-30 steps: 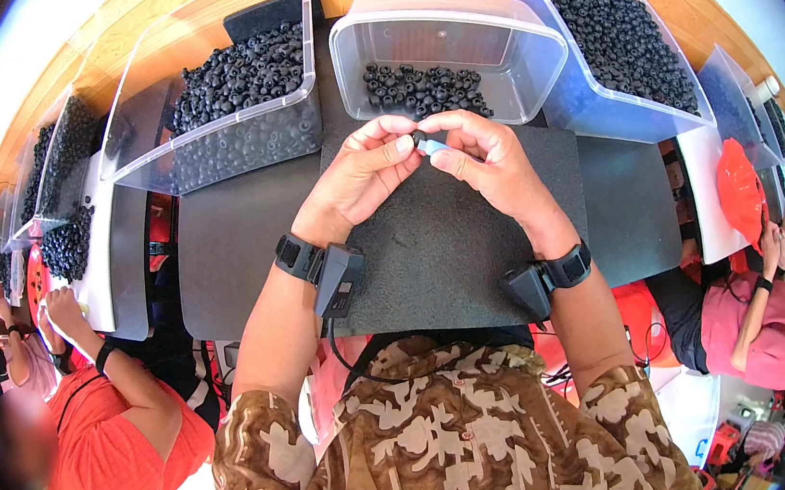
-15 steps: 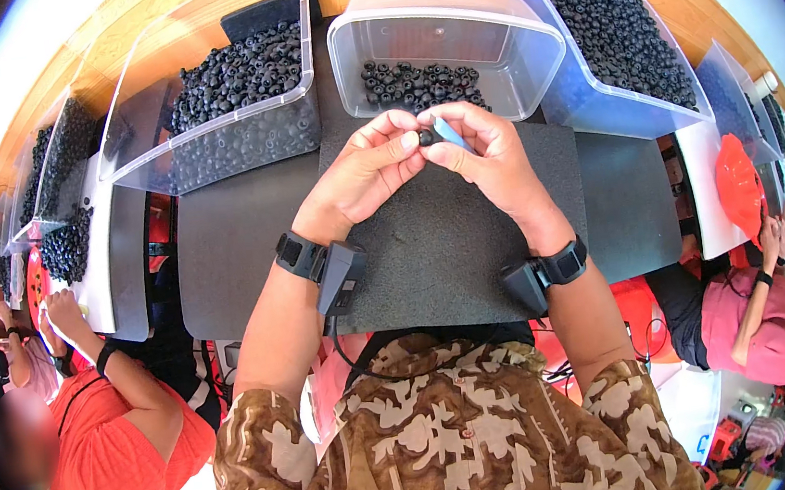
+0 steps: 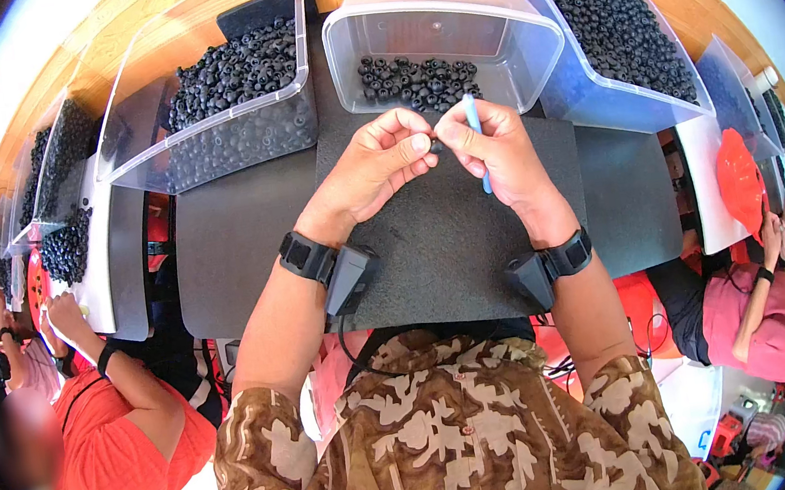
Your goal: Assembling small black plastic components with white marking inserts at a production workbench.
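Over the dark mat (image 3: pixel 470 246), my left hand (image 3: pixel 383 161) pinches a small round black part (image 3: pixel 436 146) between thumb and fingers. Only a bit of that part shows between the fingertips. My right hand (image 3: pixel 500 150) meets it from the other side, thumb and finger at the same part. A slim light-blue stick-like tool (image 3: pixel 474 118) is gripped in the right hand, standing nearly upright across the fingers. Just beyond both hands is a clear plastic bin (image 3: pixel 510 48) with a shallow heap of black ring-shaped parts (image 3: pixel 417 80) on its bottom.
A clear bin (image 3: pixel 308 85) of black parts stands at the far left, and a fuller bin (image 3: pixel 589 102) at the far right. People in red (image 3: pixel 135 448) and pink (image 3: pixel 760 324) sit at both sides. A red dish (image 3: pixel 740 181) is at the right.
The blue tool has swung from slanting beside the black part to nearly upright in my right hand. My right fingers have shifted around the part; the left hand has barely moved.
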`<state>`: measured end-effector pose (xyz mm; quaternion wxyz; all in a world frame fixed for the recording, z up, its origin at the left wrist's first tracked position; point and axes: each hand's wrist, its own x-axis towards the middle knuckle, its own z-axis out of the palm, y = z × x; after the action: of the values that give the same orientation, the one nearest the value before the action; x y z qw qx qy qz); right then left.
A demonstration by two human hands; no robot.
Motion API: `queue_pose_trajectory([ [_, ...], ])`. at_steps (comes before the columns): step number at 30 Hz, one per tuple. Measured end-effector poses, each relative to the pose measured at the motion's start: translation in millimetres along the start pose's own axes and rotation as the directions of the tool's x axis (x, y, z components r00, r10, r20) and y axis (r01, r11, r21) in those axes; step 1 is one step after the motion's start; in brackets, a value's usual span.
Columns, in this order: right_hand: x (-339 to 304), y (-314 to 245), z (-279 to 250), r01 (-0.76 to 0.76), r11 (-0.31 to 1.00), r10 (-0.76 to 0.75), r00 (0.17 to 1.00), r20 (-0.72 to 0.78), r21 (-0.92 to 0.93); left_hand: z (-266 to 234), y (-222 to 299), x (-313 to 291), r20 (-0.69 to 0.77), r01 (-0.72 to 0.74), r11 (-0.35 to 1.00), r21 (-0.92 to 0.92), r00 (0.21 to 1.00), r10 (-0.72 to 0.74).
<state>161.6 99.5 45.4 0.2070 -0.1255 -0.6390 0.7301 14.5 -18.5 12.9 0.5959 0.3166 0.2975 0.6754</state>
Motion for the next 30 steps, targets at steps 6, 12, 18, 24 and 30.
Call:
queue_pose_trajectory([
  [6, 1.1, -1.5, -5.7, 0.082, 0.996, -0.087, 0.961, -0.263, -0.027, 38.8, 64.6, -23.9, -0.095, -0.312, 0.788, 0.530, 0.902, 0.421],
  [12, 7.7, 3.7, 0.3, 0.162, 0.987, -0.159, 0.939, -0.304, -0.016, 24.4, 163.0, -37.4, -0.047, -0.160, 0.171, 0.972, 0.582, 0.812],
  [18, 9.1, 7.9, -4.9, 0.182, 0.983, -0.159, 0.920, -0.359, 0.029, 57.2, 96.1, -6.9, 0.296, -0.220, -0.206, 0.953, 0.813, 0.502],
  [24, 13.3, 13.8, -7.8, 0.207, 0.977, -0.177, 0.913, -0.368, 0.043, 19.2, 39.1, 41.2, 0.095, 0.011, -0.290, 0.957, 0.933, 0.348],
  [30, 14.6, 15.2, -10.2, 0.192, 0.980, -0.161, 0.915, -0.369, 0.047, -0.1, 34.0, 70.1, -0.156, 0.246, -0.275, 0.930, 0.937, 0.312],
])
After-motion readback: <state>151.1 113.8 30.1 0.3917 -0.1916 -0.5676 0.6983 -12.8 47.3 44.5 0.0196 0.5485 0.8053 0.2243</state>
